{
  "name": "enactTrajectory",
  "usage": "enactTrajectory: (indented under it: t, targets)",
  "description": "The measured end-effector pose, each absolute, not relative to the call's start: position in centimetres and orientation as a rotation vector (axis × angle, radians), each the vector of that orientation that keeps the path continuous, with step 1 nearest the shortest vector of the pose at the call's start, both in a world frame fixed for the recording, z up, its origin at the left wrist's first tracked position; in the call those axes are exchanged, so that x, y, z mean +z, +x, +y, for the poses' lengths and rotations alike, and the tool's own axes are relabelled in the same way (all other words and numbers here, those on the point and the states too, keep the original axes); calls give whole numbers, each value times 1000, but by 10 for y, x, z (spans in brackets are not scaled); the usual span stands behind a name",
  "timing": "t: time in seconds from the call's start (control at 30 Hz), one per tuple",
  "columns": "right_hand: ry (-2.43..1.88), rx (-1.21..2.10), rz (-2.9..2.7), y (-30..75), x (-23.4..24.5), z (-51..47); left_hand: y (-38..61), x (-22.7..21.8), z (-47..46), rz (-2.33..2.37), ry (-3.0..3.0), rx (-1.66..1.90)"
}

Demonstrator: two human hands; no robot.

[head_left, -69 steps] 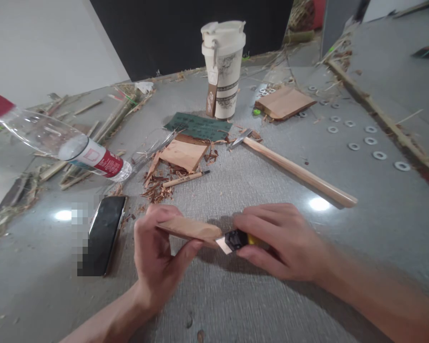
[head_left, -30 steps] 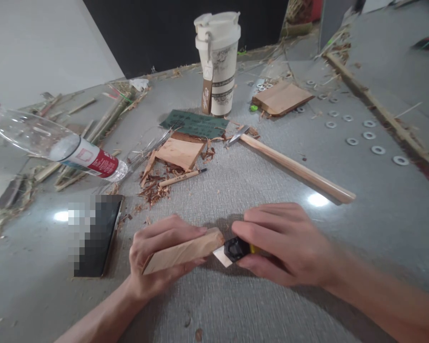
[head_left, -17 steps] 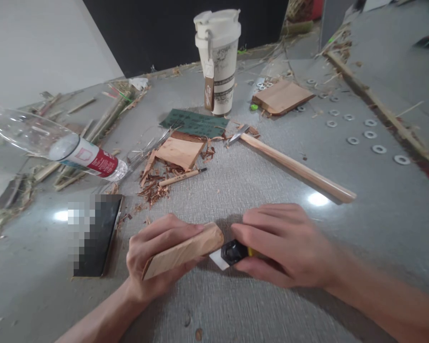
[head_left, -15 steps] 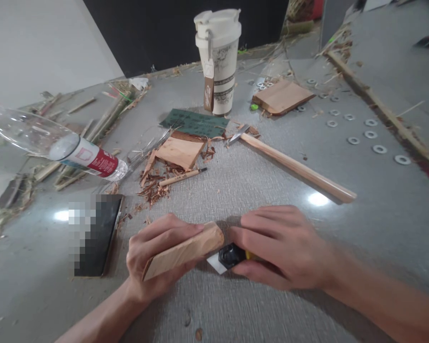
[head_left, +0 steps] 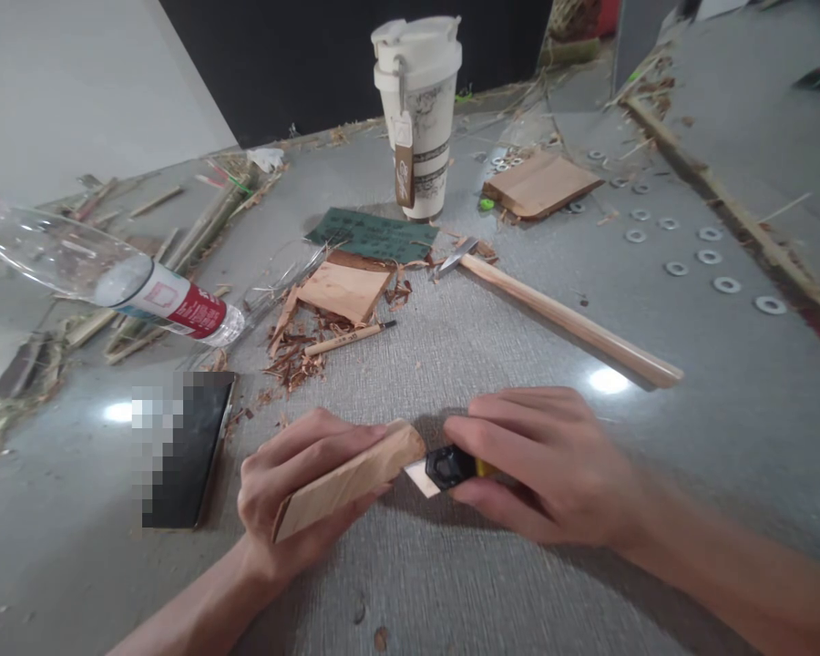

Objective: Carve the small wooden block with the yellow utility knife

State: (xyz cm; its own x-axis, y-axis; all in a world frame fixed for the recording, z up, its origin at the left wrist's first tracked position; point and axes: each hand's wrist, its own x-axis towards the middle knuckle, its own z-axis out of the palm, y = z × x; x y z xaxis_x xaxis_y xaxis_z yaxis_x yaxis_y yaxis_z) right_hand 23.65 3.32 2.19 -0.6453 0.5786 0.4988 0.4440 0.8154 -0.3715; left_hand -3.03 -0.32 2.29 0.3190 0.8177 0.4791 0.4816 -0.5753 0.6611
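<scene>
My left hand (head_left: 301, 487) is closed around a pale wooden block (head_left: 348, 481), which is tilted with its narrow edge facing up. In my right hand (head_left: 547, 465) is a black and yellow utility knife (head_left: 451, 467), its short blade bare and pointing left. The blade is close to the block's right end; whether it touches the wood I cannot tell. Most of the knife's handle is hidden by my fingers. Beyond my hands lie a second piece of wood (head_left: 345, 290), a pencil-like wooden stick (head_left: 351, 339) and reddish-brown shavings (head_left: 293, 360).
A small hammer (head_left: 567, 319) lies behind my right hand. Farther back stand a white lidded cup (head_left: 430, 118), a green sheet (head_left: 375, 237) and another wooden piece (head_left: 543, 185). Several washers (head_left: 709, 234) are scattered at right. A plastic bottle (head_left: 178, 301) and phone (head_left: 191, 465) lie left.
My right hand and the knife have shifted slightly up and to the right. My left hand and the block have barely moved.
</scene>
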Motion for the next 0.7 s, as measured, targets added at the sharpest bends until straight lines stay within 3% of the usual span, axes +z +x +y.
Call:
enactTrajectory:
  t: [0.7]
  targets:
    - [-734, 241, -2404, 235, 24, 32, -35, 22, -8, 1123, 2387, 1154]
